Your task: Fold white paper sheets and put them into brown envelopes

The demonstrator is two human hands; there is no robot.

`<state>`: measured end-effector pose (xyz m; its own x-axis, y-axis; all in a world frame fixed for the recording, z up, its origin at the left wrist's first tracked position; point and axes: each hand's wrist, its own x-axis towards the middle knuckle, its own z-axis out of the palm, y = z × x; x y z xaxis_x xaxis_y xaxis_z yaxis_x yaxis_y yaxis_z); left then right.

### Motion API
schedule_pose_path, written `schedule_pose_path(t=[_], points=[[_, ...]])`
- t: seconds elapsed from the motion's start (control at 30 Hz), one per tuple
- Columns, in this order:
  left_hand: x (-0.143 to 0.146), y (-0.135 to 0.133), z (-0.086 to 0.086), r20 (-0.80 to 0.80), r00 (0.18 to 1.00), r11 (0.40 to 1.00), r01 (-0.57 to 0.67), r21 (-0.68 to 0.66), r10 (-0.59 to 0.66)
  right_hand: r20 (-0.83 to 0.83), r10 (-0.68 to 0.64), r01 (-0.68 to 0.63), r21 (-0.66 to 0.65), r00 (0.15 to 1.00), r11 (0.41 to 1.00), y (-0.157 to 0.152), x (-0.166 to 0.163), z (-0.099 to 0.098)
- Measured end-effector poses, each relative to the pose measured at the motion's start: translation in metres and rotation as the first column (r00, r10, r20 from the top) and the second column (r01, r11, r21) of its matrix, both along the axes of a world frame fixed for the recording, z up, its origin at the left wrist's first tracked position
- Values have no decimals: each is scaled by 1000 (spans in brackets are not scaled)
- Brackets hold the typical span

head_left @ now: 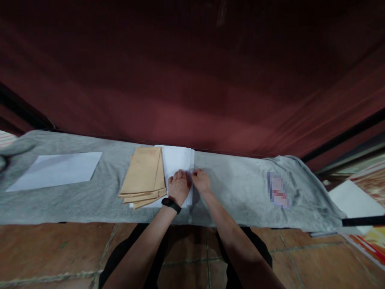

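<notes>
A stack of white paper sheets [177, 158] lies on the grey cloth in front of me, its right edges slightly uneven. My left hand [178, 188], with a black band on the wrist, rests on top of the sheets, fingers lying on the paper. At the stack's right edge, my right hand [201, 180] has its thumb and fingers closed together on the edge of a paper sheet. Brown paper envelopes [141, 172] sit in a fanned pile just left of my left hand, partly over the white sheets.
The grey cloth [237, 180] covers a long, narrow surface. A separate white sheet [57, 170] lies at the far left. Toward the right end is a pixelated item [279, 190]. A dark red curtain [192, 88] hangs behind, and tiled floor [60, 253] shows below.
</notes>
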<state>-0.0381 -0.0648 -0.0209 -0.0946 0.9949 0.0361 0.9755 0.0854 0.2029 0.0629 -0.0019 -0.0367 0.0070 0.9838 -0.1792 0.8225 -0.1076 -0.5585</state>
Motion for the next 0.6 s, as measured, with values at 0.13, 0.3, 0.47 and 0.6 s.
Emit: schedule_pose_path(t=[0.13,0.3,0.47,0.6], points=[[-5,-1,2,1,1000,1000,-3,-8,3,8,9,-9,98,1000,995,-8,-8,3],[-10,-3,4,-12,1000,1000,8,-29,-8,-2,104,-104,64,995,992,-11,-18,4],[-7,-5,3,-15,999,999,33,-9,-33,-55,102,-101,9,993,995,-5,-15,1],[-7,-9,6,-26,1000,999,8,-48,-9,-83,123,-123,3,989,992,-3,-9,-3]])
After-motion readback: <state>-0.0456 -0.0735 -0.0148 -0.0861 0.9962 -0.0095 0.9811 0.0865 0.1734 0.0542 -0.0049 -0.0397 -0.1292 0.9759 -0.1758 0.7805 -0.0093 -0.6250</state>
